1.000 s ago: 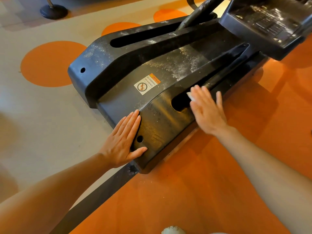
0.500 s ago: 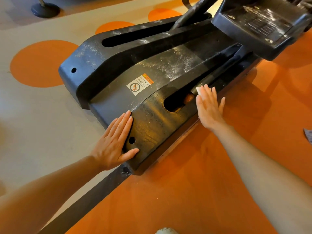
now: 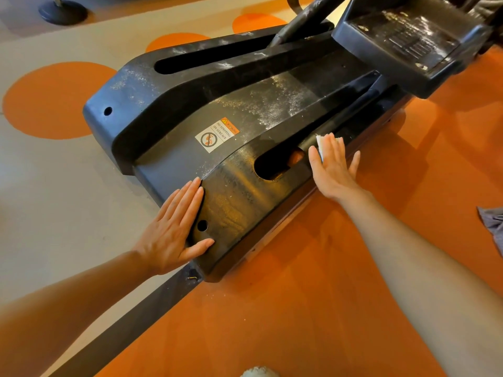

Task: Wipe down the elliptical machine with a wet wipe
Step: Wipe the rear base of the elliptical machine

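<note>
The elliptical machine's black, dusty rear base point(image 3: 245, 110) fills the middle of the view, with a white warning sticker point(image 3: 216, 134) on its flat centre. My right hand point(image 3: 333, 167) lies flat with straight fingers on the base's right rail, pressing a white wet wipe point(image 3: 322, 142) whose edge shows past my fingertips. My left hand point(image 3: 174, 229) rests flat on the near left corner of that rail, beside a small round hole point(image 3: 202, 225). The wiped near part of the rail looks darker and shinier than the rest.
A black foot pedal point(image 3: 408, 42) hangs over the base at the upper right. A dark floor bar point(image 3: 130, 322) runs from the base toward me. A round black stand foot point(image 3: 63, 12) sits at the far left. Grey cloth point(image 3: 492, 224) lies at the right edge. The floor is orange and beige.
My right hand has slid with the wipe farther up the right rail, away from me. My left hand has stayed flat on the near corner.
</note>
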Motion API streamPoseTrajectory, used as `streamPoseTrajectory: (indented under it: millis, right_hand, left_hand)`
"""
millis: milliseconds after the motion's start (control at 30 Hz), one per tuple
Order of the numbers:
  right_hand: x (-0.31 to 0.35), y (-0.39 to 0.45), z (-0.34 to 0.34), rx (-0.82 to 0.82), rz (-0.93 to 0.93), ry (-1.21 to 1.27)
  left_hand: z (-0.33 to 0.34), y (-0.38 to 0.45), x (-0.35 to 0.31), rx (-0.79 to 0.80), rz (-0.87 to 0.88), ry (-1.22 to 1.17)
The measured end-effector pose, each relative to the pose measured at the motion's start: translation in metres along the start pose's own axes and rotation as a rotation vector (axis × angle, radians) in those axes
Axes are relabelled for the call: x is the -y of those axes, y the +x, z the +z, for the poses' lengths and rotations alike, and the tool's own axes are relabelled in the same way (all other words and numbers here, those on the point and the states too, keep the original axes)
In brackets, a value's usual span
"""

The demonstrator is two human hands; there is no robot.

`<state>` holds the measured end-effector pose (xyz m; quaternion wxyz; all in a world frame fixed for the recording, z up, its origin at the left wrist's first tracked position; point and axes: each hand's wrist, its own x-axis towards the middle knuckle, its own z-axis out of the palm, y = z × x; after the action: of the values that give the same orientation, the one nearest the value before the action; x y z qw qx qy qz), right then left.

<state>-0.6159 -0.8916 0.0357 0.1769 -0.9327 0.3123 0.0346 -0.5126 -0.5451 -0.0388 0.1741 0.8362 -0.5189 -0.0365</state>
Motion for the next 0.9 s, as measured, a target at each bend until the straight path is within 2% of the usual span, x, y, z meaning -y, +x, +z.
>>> streamPoseTrajectory:
  millis: [133,333,567,767,900]
  right_hand:
    - [0.004,0.002,-0.007,0.044,0.042,-0.006]
    - [0.006,-0.011,-0.001,0.059,-0.082,-0.136]
    - [-0.003,0.021,-0.018,0.063,0.107,-0.057]
    - [0.013,-0.008,0.000,0.066,-0.012,-0.090]
    - [-0.001,0.014,-0.010,0.045,0.059,-0.048]
  left_hand:
    - [-0.002,0.000,0.000,0.009,-0.010,0.003]
    - [-0.001,0.000,0.000,0.013,-0.014,-0.001]
    - [-0.002,0.001,0.000,0.026,-0.014,0.028]
    - [-0.001,0.000,0.000,0.021,-0.018,0.022]
    - [0.000,0.000,0.000,0.013,-0.019,-0.001]
